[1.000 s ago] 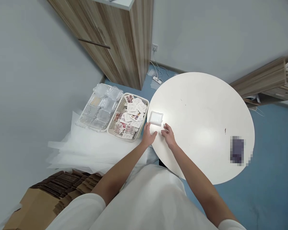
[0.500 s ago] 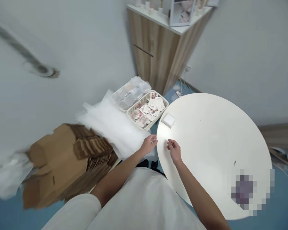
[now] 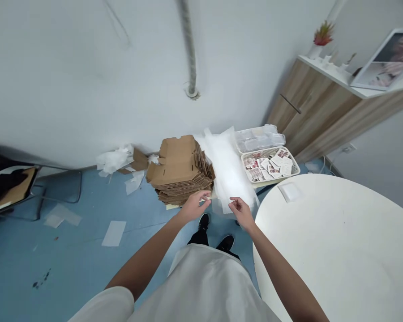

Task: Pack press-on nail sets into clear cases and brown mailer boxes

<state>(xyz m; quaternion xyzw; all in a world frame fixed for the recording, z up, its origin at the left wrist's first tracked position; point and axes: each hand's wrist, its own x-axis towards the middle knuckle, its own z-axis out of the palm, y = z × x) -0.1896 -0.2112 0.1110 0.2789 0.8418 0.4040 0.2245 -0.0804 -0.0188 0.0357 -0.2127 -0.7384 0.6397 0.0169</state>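
My left hand point(image 3: 194, 206) is held out over the front edge of a stack of flattened brown cardboard boxes point(image 3: 178, 179). Its thumb and fingers stand apart, with nothing seen between them. To the right, my right hand point(image 3: 242, 212) hovers at the near end of a pile of white translucent foam sheets point(image 3: 225, 161). Its fingers are loosely bent, the thumb is apart, and they hold nothing visible. Whether either hand touches what lies beneath it, I cannot tell.
A white basket point(image 3: 297, 170) of printed cards sits beside a clear-lidded box point(image 3: 260, 137). At right, the round white table point(image 3: 336, 250) carries a small white packet point(image 3: 289, 192). Paper sheets point(image 3: 114, 233) lie on the blue floor. A chair point(image 3: 36, 192) stands far left, a wooden cabinet point(image 3: 317, 105) back right.
The view has swung left, bringing the boxes and foam sheets to the centre. Both hands have shifted from the table's edge to the boxes and sheets, the left with its fingers further apart.
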